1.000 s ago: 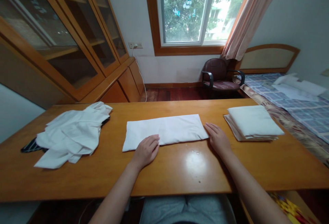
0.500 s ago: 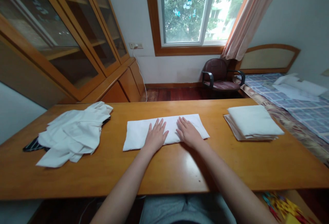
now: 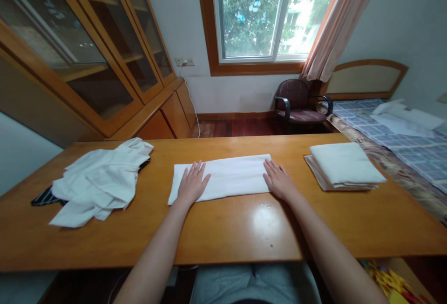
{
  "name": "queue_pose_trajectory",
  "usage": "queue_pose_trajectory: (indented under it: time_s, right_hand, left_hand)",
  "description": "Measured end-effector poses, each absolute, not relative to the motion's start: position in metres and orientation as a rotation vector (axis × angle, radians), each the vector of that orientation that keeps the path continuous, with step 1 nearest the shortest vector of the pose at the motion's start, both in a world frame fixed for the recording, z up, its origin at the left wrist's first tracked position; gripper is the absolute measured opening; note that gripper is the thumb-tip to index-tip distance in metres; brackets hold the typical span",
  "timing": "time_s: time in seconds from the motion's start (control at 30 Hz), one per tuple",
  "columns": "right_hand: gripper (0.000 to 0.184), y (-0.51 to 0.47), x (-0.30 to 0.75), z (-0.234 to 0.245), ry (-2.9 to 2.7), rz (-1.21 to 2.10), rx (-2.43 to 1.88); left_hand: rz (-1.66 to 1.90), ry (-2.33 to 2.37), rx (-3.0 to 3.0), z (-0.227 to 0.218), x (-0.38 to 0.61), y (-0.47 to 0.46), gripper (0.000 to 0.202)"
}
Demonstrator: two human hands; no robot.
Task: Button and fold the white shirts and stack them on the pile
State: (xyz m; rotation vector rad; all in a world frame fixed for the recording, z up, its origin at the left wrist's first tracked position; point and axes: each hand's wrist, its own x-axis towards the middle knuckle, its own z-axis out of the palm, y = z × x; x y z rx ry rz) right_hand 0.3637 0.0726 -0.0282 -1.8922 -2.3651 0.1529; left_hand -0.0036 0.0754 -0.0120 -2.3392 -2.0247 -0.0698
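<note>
A white cloth (image 3: 234,177), folded into a long flat strip, lies across the middle of the wooden table (image 3: 223,234). My left hand (image 3: 192,182) rests palm down near the strip's left end, fingers spread. At the right end, my right hand (image 3: 278,180) lies flat over the edge, its fingers stretched out and covering that end. Neither hand grips the fabric. To the left is a loose, crumpled pile of white cloth (image 3: 101,178) with some dark striped fabric (image 3: 47,197) showing under it. A neat stack of folded cloths (image 3: 345,164) sits to the right.
Beyond the table stand a maroon office chair (image 3: 296,101) and a bed (image 3: 398,122) with a checked cover. A glass-fronted wooden cabinet (image 3: 115,29) rises at the left. Below the table's right front edge, a box holds yellow and red items (image 3: 387,280).
My hands have slid apart along the white strip, the left one leftward and the right one out to the right end. The pile and the stack have not moved.
</note>
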Motion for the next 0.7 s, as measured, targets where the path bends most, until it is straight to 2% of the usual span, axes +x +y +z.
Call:
queue_pose_trajectory:
  time_s: [0.33, 0.47, 0.7]
  right_hand:
    - [0.053, 0.081, 0.385, -0.018, -2.158, 0.075, -2.082]
    - [0.053, 0.093, 0.350, -0.007, -2.052, 0.006, -1.918]
    - [0.056, 0.100, 0.258, -0.007, -2.334, 0.142, -1.574]
  left_hand:
    - [-0.079, -2.025, -2.333, -0.015, -0.004, 0.076, 0.065]
    - [-0.108, -2.014, -2.335, -0.017, -0.005, 0.076, 0.064]
    - [-0.160, -2.000, -2.337, -0.022, -0.008, 0.078, 0.062]
